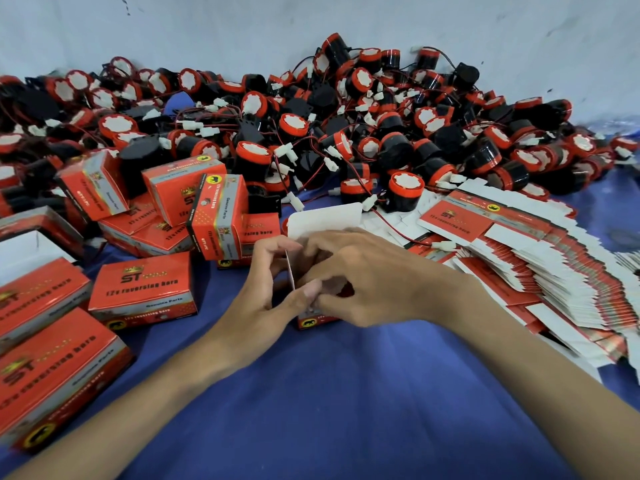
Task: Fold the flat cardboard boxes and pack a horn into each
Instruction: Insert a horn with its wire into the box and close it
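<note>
Centre: both forearms reached in from the near edge and met over a half-folded box (317, 322) that stood on the blue cloth (346, 393). The hands hid most of it, leaving only its lower red front and its tall white lid flap (325, 220), which stood upright behind the fingers. The left hand (273, 271) came in from the left with its wrist low and its fingers curled. Fingers and thumb closed on a thin side flap (290, 271) that showed edge-on. The right hand (367, 282) arched over the top of the box, knuckles up and fingers bent down and inward. Its fingertips pinched the cardboard just beside the left thumb, so the two hands touched. Whether a horn already lay inside could not be told. Rear: a deep heap of horns (346, 116), black drums with red caps and trailing wires, lay banked against the pale wall (311, 29). One horn (405, 192) stood upright at the heap's near edge, close behind the lid flap. Right: a long fanned stack of flat boxes (554, 271) lay on the cloth beside the right forearm. Left: finished boxes (143, 289) lay closed, some flat and some tipped against one another, near the left forearm.
</note>
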Available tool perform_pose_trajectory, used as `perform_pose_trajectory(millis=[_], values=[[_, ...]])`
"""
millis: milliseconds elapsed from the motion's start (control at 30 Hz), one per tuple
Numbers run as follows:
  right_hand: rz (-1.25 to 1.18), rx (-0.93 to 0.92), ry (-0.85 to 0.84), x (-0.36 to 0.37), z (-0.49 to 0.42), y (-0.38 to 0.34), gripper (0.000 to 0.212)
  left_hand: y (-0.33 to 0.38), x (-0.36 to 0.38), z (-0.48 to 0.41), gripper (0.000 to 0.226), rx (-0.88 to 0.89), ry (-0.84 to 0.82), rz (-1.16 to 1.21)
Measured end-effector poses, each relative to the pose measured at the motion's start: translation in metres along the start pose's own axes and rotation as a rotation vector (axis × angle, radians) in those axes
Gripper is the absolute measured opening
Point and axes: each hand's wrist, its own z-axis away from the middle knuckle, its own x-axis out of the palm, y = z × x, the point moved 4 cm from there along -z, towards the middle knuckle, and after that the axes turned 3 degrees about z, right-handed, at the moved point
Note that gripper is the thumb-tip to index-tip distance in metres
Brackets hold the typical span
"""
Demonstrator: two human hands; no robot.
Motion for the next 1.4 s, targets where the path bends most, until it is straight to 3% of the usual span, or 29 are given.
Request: perform_pose_trajectory(millis=[100, 200, 300, 467, 500, 600, 667, 800, 967, 1100, 1267, 1400], values=[[0.010, 0.011, 0.014, 0.001, -0.003, 0.000, 0.015, -0.005, -0.001, -0.003, 0.027, 0.026, 0.007, 0.041], [-0.010, 0.054, 0.106, 0.003, -0.007, -0.001, 0.013, -0.010, -0.006, -0.009, 0.034, 0.047, 0.064, 0.023], [0.078, 0.070, 0.175, 0.008, -0.008, -0.002, 0.011, -0.012, -0.006, -0.008, 0.024, 0.036, 0.070, 0.021], [0.131, -0.085, 0.067, 0.010, -0.008, -0.003, 0.017, 0.000, 0.000, -0.002, 0.026, 0.024, 0.018, 0.021], [0.033, -0.104, 0.103, 0.004, -0.005, -0.002, 0.016, 0.002, 0.000, -0.002, 0.028, 0.014, 0.015, 0.029], [-0.141, -0.012, 0.516, -0.024, 0.015, 0.017, 0.014, 0.006, 0.000, 0.000, 0.039, 0.000, 0.039, 0.056], [-0.211, 0.085, 0.685, -0.029, 0.032, 0.032, 0.012, 0.006, 0.001, -0.001, 0.038, -0.020, 0.035, 0.040], [-0.399, 0.121, 0.603, 0.002, 0.047, 0.034, 0.018, 0.006, 0.001, -0.003, 0.039, -0.022, 0.033, 0.006], [-0.372, 0.008, 0.559, 0.031, 0.046, 0.022, 0.025, 0.007, 0.006, -0.003, 0.067, -0.024, 0.124, 0.039], [-0.674, 0.116, 0.518, 0.033, 0.043, 0.026, 0.035, 0.001, 0.004, -0.007, 0.080, -0.152, 0.105, 0.140], [-0.889, 0.157, 0.643, 0.030, 0.046, 0.028, 0.051, 0.002, 0.008, -0.010, 0.062, -0.241, -0.006, 0.204], [-0.966, 0.220, 0.685, 0.028, 0.047, 0.032, 0.037, 0.005, 0.006, -0.008, 0.049, -0.201, 0.042, 0.177]])
